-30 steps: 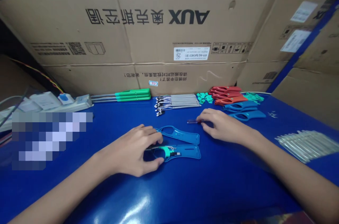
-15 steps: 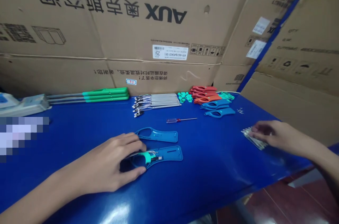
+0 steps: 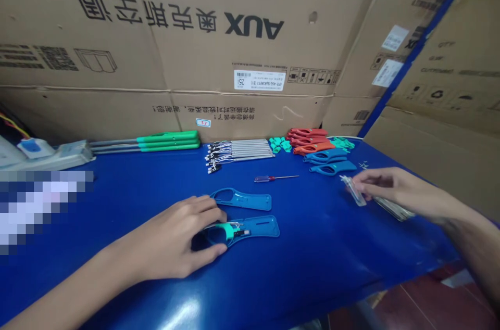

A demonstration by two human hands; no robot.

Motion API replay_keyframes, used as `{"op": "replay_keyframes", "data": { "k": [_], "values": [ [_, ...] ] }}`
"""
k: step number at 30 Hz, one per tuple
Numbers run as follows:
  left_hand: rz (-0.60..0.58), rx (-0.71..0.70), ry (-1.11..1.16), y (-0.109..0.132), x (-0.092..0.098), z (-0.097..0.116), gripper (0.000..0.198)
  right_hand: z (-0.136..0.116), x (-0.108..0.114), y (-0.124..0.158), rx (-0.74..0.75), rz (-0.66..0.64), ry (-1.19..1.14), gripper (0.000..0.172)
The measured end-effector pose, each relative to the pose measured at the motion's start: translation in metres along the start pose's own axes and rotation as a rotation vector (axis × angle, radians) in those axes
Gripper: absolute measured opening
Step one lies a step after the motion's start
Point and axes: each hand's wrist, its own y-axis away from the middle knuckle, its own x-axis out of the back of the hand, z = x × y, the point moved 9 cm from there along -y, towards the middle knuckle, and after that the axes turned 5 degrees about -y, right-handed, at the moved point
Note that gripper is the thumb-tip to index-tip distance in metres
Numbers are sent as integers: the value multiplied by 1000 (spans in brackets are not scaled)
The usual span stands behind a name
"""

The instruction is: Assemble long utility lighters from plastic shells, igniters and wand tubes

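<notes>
I find the blue handle shell (image 3: 250,228) lying flat on the blue table (image 3: 312,257), near its front edge, with a green trigger piece (image 3: 228,230) and thin wires seated in it. My left hand (image 3: 177,241) rests on the shell's looped end, fingers and thumb closed loosely about it, as it did half a second ago. A second, empty blue shell (image 3: 244,199) lies just behind it, apart from the hand.

My right hand (image 3: 385,187) has changed. Half a second ago it lay on the stack of clear tubes (image 3: 394,208) at the table's right edge; now it pinches one clear tube (image 3: 354,190) between thumb and fingers, lifted clear of the stack and carried a little inward.

The small screwdriver (image 3: 275,179) lies untouched mid-table. Against the cardboard boxes (image 3: 219,49) at the back I note green-handled rods (image 3: 156,141), a bundle of metal rods with wires (image 3: 238,152), and red and blue shells (image 3: 324,150) in a pile.
</notes>
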Motion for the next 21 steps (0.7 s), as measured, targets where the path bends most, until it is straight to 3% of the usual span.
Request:
{"op": "replay_keyframes", "data": {
  "k": [2,5,11,17,21],
  "values": [
    [-6,1,-5,1,0,0,22,-16,-28,-10,-3,-139,-169,37],
    [-38,16,-19,2,-1,-1,21,-42,-61,-28,-1,-247,-375,35],
    [-52,26,-15,3,-2,-2,22,-88,-117,-59,41,-450,-571,31],
    [-61,8,-40,4,-3,0,24,-87,-167,-64,-31,-513,-863,25],
    [-60,-7,-72,4,-3,1,24,-78,-179,-62,-38,-488,-968,22]
  ]
}}
